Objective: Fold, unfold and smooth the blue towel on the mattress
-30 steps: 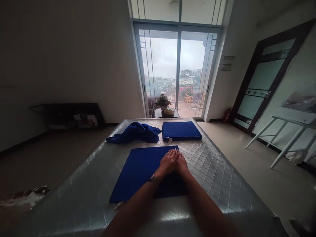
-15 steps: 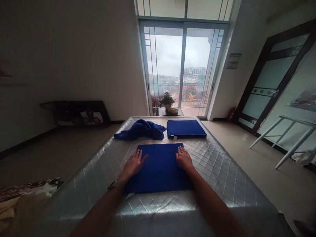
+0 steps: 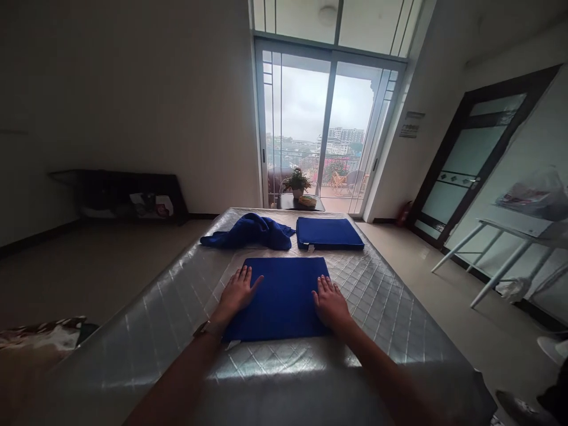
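Note:
A folded blue cloth (image 3: 281,302) lies flat in front of me on the silver quilted table cover (image 3: 381,319), a white tag showing at its near left corner. My left hand (image 3: 239,290) rests on its left edge, fingers stretched out and thumb apart. On the right edge lies my right hand (image 3: 332,302), flat, its fingers extended. Beyond them sits a neat stack of folded blue cloth (image 3: 329,233), also with a white tag. To its left is a crumpled blue cloth (image 3: 251,232).
A small dark table with a potted plant (image 3: 297,182) stands behind the far edge, before the sliding glass door (image 3: 328,130). At right is a stool (image 3: 501,248) bearing a plastic bag (image 3: 535,192). A dark low rack (image 3: 128,198) stands along the left wall.
My right hand has slid slightly nearer to me along the cloth's right edge. The left hand stays at its edge. The camera view has turned and tilted a little.

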{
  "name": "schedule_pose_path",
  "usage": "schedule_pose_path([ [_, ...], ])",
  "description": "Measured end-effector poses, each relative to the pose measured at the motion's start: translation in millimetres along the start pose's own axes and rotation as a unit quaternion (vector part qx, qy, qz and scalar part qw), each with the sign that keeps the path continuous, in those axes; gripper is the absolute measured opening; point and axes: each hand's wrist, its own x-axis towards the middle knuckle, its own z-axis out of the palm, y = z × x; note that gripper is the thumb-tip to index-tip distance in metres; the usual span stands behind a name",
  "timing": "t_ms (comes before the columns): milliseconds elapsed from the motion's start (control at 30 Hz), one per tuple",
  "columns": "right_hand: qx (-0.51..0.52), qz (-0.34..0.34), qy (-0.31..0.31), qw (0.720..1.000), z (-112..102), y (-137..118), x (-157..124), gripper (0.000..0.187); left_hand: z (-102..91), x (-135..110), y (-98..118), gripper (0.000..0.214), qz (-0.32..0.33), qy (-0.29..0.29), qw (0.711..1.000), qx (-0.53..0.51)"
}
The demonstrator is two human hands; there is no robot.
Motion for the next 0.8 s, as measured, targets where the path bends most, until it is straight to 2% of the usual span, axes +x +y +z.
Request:
schedule_pose_path([
  [133,0.028,0.023,-0.046,0.998,5.2,4.7,-22.5,0.066,0.2,-3.2,1.4,0.088,0.013,0.031,0.999,0.001],
  [200,0.037,0.026,-0.056,0.997,5.2,5.6,-24.4,0.067,-6.7,-8.3,4.7,0.088,-0.001,0.047,0.999,0.006],
  [267,0.046,0.028,-0.06,0.997,4.2,5.2,-23.6,0.067,-17.8,-14.3,10.6,0.086,-0.009,0.087,0.996,0.018],
  [333,0.054,0.029,-0.06,0.996,3.3,4.1,-22.7,0.067,-29.9,-19.6,21.2,0.08,0.019,0.132,0.991,0.027],
  [400,0.059,0.028,-0.056,0.996,2.9,2.9,-23.0,0.067,-38.8,-23.9,39.5,0.073,0.072,0.144,0.987,0.029],
  [500,0.063,0.028,-0.048,0.996,2.8,2.1,-24.8,0.067,-39.6,-31.2,84.9,0.065,0.155,0.095,0.983,0.003],
  [667,0.048,0.017,-0.051,0.997,4.5,5.2,-27.2,0.063,-14.4,-50.7,175.5,0.068,0.293,0.023,0.952,-0.091],
  [733,0.036,0.004,-0.056,0.998,5.5,7.0,-27.3,0.063,-6.3,-56.3,193.3,0.067,0.318,-0.004,0.941,-0.111],
  [800,0.034,0.002,-0.056,0.998,5.9,7.7,-26.8,0.063,-4.1,-58.5,192.1,0.068,0.308,-0.032,0.944,-0.114],
])
